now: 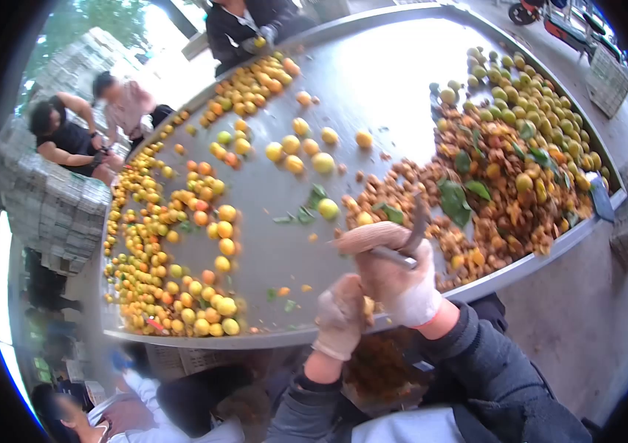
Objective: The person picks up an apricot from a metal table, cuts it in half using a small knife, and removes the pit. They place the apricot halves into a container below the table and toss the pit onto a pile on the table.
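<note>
Both my hands wear pale, stained gloves at the near edge of the metal table (pixel 269 341). My right hand (pixel 395 277) is closed around a small curved metal tool (pixel 419 221), its blade pointing up. Close beside it on the left, my left hand (pixel 340 314) has its fingers curled in; something small and orange-brown shows at its fingertips, too hidden to name. Beyond my right hand lies a heap of brown pits and torn fruit pieces (pixel 502 214) with green leaves (pixel 454 203). A yellow-green fruit (pixel 328 208) sits just past my hands.
Many yellow-orange fruits (pixel 173 258) cover the table's left side; greener ones (pixel 528 96) lie at the far right. A co-worker (pixel 244 29) stands at the far edge, others sit at the left and lower left. A container (pixel 384 369) is below my hands.
</note>
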### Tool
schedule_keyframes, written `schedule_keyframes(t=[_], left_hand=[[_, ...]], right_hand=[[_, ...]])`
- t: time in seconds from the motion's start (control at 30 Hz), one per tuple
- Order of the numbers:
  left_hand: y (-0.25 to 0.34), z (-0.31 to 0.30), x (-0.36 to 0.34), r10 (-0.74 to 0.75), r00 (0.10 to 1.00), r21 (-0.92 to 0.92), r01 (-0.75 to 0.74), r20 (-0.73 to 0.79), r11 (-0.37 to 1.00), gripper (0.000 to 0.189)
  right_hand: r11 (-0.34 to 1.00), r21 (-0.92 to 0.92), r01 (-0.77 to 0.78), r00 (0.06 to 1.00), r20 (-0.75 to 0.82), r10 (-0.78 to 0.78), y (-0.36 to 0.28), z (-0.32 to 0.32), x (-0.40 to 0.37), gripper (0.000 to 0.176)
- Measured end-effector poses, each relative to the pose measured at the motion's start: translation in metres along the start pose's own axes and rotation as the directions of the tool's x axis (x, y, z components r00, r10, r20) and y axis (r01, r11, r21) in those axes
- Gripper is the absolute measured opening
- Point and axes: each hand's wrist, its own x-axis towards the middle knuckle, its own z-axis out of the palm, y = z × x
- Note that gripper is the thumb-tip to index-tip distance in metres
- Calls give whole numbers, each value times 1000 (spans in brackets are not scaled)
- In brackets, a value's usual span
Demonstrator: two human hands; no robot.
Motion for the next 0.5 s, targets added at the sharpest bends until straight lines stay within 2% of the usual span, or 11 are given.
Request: schedule_keyframes(t=[0.03, 0.1, 0.17, 0.23, 0.27, 0.3, 0.33, 0.37, 0.43, 0.47, 0.5], left_hand=[[22, 4, -1, 18, 999, 89, -21, 37, 996, 40], [30, 5, 0, -113, 993, -128, 117, 45, 985, 40], [22, 6, 4, -15, 1000, -120, 16, 16, 993, 43], [19, 7, 6, 81, 997, -119, -80, 3, 990, 46], [21, 6, 7, 152, 988, 82, -149, -31, 985, 42], [20, 6, 4, 219, 974, 276, -195, -58, 941, 40], [12, 5, 8, 324, 945, 281, -303, -33, 911, 39], [6, 5, 9, 331, 943, 267, -311, -33, 912, 39], [11, 3, 8, 95, 995, -142, -92, 15, 986, 38], [16, -3, 6, 104, 995, -145, -101, 12, 984, 38], [22, -10, 4, -5, 998, -160, 17, 70, 987, 41]], right_hand=[[979, 112, -170, 981, -71, 179, 3, -3, 5, 21], [767, 552, -325, 892, -91, 443, 16, -13, 12, 20], [811, 511, -284, 916, -104, 387, 18, -9, 14, 21], [767, 573, -290, 854, -207, 478, 16, -5, 18, 20], [706, 644, -296, 791, -250, 559, 10, -1, 18, 19], [760, 588, -277, 848, -222, 481, 22, -7, 12, 18], [799, 529, -286, 880, -185, 437, 22, -7, 8, 17], [834, 469, -292, 906, -143, 398, 21, -6, 7, 17], [793, 493, -358, 888, -83, 453, 12, -8, 13, 18], [690, 626, -363, 858, -64, 510, 18, -10, 16, 18], [570, 742, -353, 828, -35, 559, 20, -11, 20, 19]])
